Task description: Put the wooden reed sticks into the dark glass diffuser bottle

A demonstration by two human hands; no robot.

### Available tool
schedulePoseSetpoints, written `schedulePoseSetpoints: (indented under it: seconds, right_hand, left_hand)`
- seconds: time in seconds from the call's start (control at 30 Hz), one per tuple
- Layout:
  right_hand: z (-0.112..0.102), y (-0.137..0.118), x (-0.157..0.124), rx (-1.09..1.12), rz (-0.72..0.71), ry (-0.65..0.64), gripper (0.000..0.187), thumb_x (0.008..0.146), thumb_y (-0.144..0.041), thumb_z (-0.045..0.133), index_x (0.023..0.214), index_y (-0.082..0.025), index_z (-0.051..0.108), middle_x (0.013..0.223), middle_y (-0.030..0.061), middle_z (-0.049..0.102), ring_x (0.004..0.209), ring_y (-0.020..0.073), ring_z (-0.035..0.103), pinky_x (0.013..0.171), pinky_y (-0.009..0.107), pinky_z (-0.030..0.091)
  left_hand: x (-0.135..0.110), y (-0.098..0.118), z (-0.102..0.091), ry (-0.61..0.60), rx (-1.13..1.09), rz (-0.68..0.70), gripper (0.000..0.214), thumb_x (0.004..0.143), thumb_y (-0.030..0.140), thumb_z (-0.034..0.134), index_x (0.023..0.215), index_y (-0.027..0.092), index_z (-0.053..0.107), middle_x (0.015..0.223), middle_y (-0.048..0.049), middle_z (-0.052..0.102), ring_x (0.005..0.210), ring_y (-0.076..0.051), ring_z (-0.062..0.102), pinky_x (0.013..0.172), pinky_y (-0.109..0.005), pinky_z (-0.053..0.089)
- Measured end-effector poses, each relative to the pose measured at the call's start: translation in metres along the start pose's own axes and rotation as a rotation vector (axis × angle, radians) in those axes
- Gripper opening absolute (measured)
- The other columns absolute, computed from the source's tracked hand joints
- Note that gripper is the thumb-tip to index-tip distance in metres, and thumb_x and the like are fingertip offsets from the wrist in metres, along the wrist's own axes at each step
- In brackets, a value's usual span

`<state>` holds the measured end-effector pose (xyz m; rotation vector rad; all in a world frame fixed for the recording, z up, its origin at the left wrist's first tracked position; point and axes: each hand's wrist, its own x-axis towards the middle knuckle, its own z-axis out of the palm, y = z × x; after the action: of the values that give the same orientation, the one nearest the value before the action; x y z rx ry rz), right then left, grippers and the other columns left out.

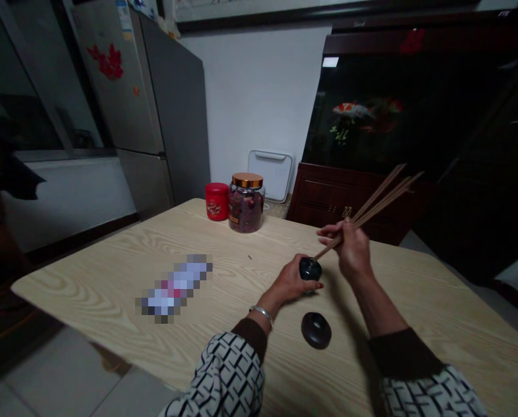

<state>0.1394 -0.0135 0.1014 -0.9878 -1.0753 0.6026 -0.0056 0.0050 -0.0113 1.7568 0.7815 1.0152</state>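
Observation:
My left hand point(292, 280) is wrapped round a small, dark, glossy round bottle point(310, 269) above the table. Between the fingers of my right hand point(353, 246) is a bundle of thin brown sticks point(378, 201). Their lower ends meet at the mouth of the bottle, and the upper ends fan out to the upper right. How deep the tips go in, I cannot tell. Nearer to me on the table lies a dark round lid point(316, 330), apart from both hands.
The light wood-grain table point(241, 307) bears a red canister point(217, 201) and a large clear jar point(246, 205) with a copper-coloured lid at its far edge. A blurred-out flat object point(175, 288) lies to the left. Behind stand a fridge point(176, 110) and a fish tank point(372, 133).

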Motion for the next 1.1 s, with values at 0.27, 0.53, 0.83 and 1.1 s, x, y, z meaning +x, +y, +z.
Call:
schedulePoseSetpoints:
  seconds: [0.27, 0.53, 0.83, 1.1]
  right_hand:
    - [-0.123, -0.003, -0.005, -1.301, 0.185, -0.217, 0.025, 0.089, -0.041, 0.055, 0.073, -0.021, 0.056, 0.071, 0.0065, 0.063, 0.069, 0.0216, 0.061, 0.060, 0.031, 0.040]
    - [-0.151, 0.037, -0.086, -1.641, -0.055, -0.423, 0.032, 0.095, -0.041, 0.045, 0.103, -0.019, 0.066, 0.105, 0.0171, 0.066, 0.099, 0.0332, 0.061, 0.077, 0.042, 0.045]
    - [-0.049, -0.025, -0.118, -1.081, 0.056, -0.995, 0.059, 0.075, -0.040, 0.073, 0.131, -0.027, 0.059, 0.130, 0.0122, 0.060, 0.115, 0.0333, 0.059, 0.095, 0.044, 0.047]
    - [-0.048, -0.024, -0.070, -0.395, 0.089, -0.596, 0.051, 0.076, -0.034, 0.073, 0.123, -0.028, 0.051, 0.113, 0.0053, 0.066, 0.099, 0.0234, 0.064, 0.086, 0.038, 0.052]
  left_hand:
    - [-0.001, 0.001, -0.002, -0.010, 0.004, 0.000, 0.073, 0.061, 0.039, 0.087, 0.123, 0.020, 0.053, 0.104, -0.0062, 0.066, 0.093, -0.021, 0.061, 0.085, -0.035, 0.049]
    - [-0.002, 0.003, -0.002, -0.003, 0.002, -0.005, 0.074, 0.061, 0.039, 0.087, 0.123, 0.020, 0.053, 0.106, -0.0068, 0.066, 0.097, -0.023, 0.061, 0.089, -0.038, 0.049]
    - [-0.001, -0.001, -0.003, -0.025, 0.025, -0.006, 0.079, 0.062, 0.035, 0.086, 0.129, 0.020, 0.047, 0.110, -0.0068, 0.063, 0.098, -0.021, 0.060, 0.089, -0.035, 0.047]
    - [-0.003, -0.001, -0.004, -0.052, 0.002, -0.020, 0.071, 0.064, 0.029, 0.082, 0.125, 0.018, 0.049, 0.108, -0.0066, 0.063, 0.096, -0.020, 0.059, 0.086, -0.032, 0.047]
